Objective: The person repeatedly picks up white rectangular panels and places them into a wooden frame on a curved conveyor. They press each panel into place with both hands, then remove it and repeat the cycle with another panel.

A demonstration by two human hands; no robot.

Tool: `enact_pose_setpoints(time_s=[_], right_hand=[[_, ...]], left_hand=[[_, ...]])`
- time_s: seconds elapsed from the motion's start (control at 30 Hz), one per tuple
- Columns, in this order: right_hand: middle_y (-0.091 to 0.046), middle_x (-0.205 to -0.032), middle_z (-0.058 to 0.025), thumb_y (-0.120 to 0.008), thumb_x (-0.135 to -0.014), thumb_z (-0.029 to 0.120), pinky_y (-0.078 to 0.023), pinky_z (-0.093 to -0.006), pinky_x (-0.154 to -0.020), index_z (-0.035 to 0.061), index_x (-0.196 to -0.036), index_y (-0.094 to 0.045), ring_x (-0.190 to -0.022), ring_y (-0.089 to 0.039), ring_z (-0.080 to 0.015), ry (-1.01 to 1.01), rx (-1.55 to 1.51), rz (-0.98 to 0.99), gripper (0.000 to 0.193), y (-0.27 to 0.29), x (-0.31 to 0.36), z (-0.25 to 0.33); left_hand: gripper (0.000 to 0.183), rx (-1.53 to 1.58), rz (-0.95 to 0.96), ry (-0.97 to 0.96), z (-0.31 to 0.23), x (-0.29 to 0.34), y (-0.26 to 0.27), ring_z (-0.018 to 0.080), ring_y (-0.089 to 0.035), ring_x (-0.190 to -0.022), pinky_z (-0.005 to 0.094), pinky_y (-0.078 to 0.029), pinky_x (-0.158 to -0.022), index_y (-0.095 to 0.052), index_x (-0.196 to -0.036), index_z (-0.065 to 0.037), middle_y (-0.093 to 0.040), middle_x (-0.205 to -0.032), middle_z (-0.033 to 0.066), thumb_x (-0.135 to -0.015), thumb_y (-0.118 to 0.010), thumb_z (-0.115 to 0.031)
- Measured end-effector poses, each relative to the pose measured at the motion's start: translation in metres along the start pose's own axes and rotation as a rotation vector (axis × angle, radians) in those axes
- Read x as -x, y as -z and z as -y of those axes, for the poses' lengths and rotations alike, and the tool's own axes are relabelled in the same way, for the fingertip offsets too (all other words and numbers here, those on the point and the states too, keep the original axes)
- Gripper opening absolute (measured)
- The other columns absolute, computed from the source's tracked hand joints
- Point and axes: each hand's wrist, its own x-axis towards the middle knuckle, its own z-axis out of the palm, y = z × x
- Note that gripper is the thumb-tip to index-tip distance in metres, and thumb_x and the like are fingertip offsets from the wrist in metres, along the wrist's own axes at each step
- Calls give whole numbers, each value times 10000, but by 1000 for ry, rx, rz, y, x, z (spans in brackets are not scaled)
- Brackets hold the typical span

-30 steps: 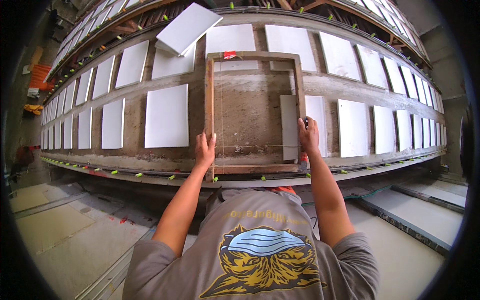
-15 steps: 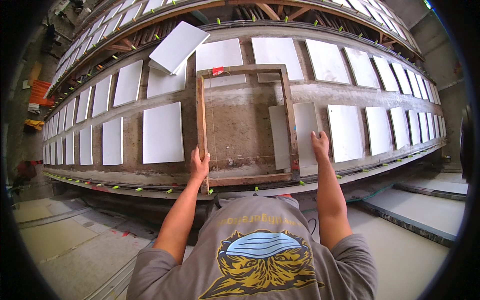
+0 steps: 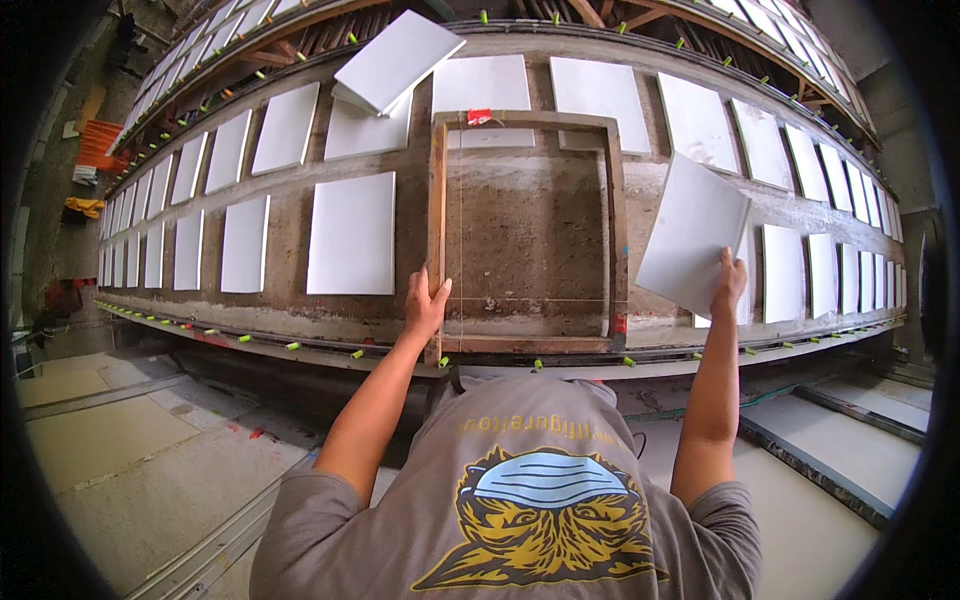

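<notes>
My left hand (image 3: 426, 305) is closed round the left bar of a rectangular wooden frame (image 3: 437, 200), near its lower corner. Thin strings cross the frame, and a red piece of tape (image 3: 479, 116) sticks to its far bar. The frame lies over the brown tabletop and partly over white panels in the far row. To its right, my right hand (image 3: 729, 285) grips a white panel (image 3: 690, 225) by its near right edge. That panel is tilted and turned, and it partly covers another white panel beneath it.
Two rows of white panels run along the long table (image 3: 290, 315). At the far left of the frame, a loose stack of panels (image 3: 400, 60) sits askew. Green clips (image 3: 357, 354) line the table edges. A second panel-covered table (image 3: 760, 35) stands beyond.
My right hand has lifted the white panel out from under the frame's right side, carried it rightward and turned it. My left hand keeps its grip on the frame. The whole view has shifted.
</notes>
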Motion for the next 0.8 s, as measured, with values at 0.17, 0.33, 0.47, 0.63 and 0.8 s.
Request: enact_pose_setpoints(time_s=[0.17, 0.33, 0.47, 0.63, 0.8], right_hand=[[-699, -1026, -186, -692, -949, 540, -537, -452, -786, -66, -1179, -677, -878, -663, -286, -306, -216, 248, 649, -77, 80, -9], [-699, -1145, -209, -714, -928, 538, -528, -457, -908, -65, -1240, -665, -1013, -680, -302, -478, -393, 454, 681, -109, 125, 15], [-693, -1131, -220, -700, -932, 557, -526, -464, -879, -80, -1234, -663, -1001, -675, -294, -365, -282, 455, 706, -116, 135, 13], [-673, -1084, -205, -689, -940, 581, -519, -428, -852, -103, -1127, -662, -979, -652, -263, -290, -159, 405, 709, -121, 141, 11], [-661, -1164, -204, -693, -977, 458, -519, -423, -897, -60, -1278, -593, -1045, -642, -264, -174, -238, 371, 607, -120, 145, 12]], left_hand=[[740, 104, 164, 149, -14, 3, 18, 397, -538, -1236, 475, -450, -1042, -369, -1561, -16, -485, -1312, 219, -1033, -595, -482], [861, 32, 229, 157, -12, 10, 16, 404, -418, -1378, 495, -371, -1139, -208, -1635, -37, -392, -1454, 234, -1037, -564, -543], [888, -22, 283, 189, -18, 9, 19, 416, -367, -1428, 515, -341, -1174, -162, -1643, -47, -363, -1499, 249, -1031, -575, -540], [828, -80, 206, 104, -6, 16, 13, 403, -425, -1364, 517, -344, -1164, -193, -1630, -61, -414, -1422, 232, -1035, -601, -466], [890, 28, 261, 165, -14, 8, 17, 429, -373, -1416, 520, -300, -1198, -176, -1631, -33, -365, -1506, 255, -1037, -503, -609]])
